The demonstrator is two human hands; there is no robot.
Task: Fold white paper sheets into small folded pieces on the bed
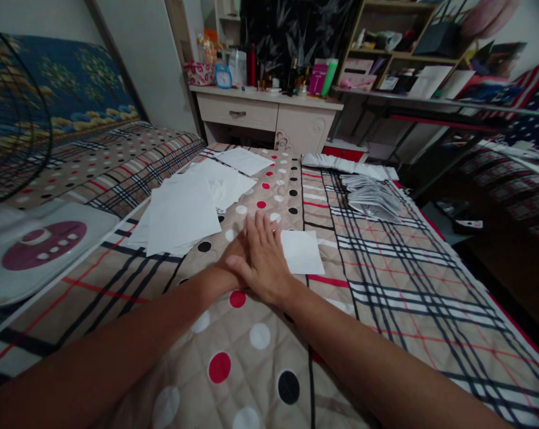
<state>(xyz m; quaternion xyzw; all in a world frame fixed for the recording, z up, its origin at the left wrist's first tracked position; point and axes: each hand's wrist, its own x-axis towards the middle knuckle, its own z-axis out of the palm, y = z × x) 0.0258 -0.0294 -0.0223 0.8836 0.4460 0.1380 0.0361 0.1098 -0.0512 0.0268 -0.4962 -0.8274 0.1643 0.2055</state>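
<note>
My right hand lies flat across my left hand, its fingers stretched forward and its thumb out to the left. Most of my left hand's fingers are hidden underneath, so their pose does not show. A small white sheet, perhaps folded paper, lies on the bedspread directly right of the hands. Its left edge disappears behind my right hand. Loose white sheets are piled to the left of the hands, overlapping unevenly, with another stack of paper behind them.
At the right, folded papers stand fanned out, and a long row of white folded pieces lies behind them. A white scale with a purple panel sits at the left, near a wire fan guard. A cluttered dresser stands beyond the bed.
</note>
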